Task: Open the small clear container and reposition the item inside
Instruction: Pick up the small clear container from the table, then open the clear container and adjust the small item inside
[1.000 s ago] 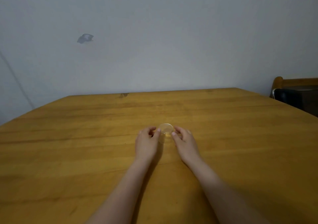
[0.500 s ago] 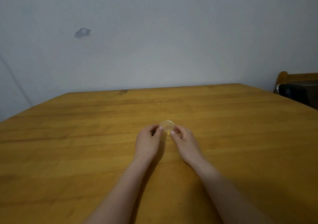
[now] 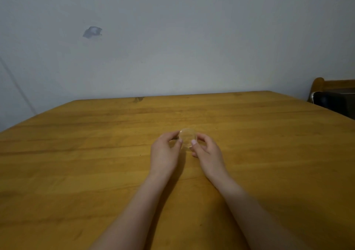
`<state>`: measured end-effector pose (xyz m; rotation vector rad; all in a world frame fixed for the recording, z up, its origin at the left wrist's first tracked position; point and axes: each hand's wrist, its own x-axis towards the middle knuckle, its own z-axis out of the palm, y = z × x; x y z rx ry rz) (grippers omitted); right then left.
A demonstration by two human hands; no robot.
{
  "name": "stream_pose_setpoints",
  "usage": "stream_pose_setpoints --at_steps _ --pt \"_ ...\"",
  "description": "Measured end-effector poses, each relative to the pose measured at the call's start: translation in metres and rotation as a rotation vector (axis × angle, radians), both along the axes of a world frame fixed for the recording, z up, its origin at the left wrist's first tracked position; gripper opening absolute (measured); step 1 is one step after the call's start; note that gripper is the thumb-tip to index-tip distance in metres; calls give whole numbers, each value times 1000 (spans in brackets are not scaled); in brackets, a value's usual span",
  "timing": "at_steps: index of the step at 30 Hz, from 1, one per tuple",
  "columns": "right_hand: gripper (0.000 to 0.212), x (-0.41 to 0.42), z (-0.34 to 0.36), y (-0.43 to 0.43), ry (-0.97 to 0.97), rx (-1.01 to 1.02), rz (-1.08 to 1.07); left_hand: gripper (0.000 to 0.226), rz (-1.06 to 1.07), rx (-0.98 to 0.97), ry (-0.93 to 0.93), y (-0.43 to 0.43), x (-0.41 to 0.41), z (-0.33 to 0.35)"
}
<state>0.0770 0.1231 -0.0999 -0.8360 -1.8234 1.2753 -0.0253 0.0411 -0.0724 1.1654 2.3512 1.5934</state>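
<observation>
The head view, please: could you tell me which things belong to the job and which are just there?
Job:
- small round clear plastic container
- left hand
- right hand

Just there:
- yellow-brown wooden table
- dark-seated wooden chair
- grey patch on the wall

No writing, label, brand or number can be read anywhere here: the small clear container (image 3: 187, 136) pinched between the fingers (image 3: 180, 141) of both hands shows bare plastic, too small and blurred for any marking.
</observation>
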Motion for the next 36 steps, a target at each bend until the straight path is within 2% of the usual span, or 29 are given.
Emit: stream_pose_setpoints --at_steps 6,13,19,28,36 --pt "30 -2 0 -1 75 -82 -10 31 36 -8 143 -2 3 4" --pt "23 -2 8 -1 272 -335 16 32 32 -45 353 -1 5 4" --pt "30 2 20 -3 384 -496 -4 35 11 -36 454 -1 8 5" --pt "51 5 26 -5 444 -592 19 38 -33 16 398 -2 9 5" --pt "62 4 21 -4 383 -468 -4 32 -59 81 245 -1 11 4"
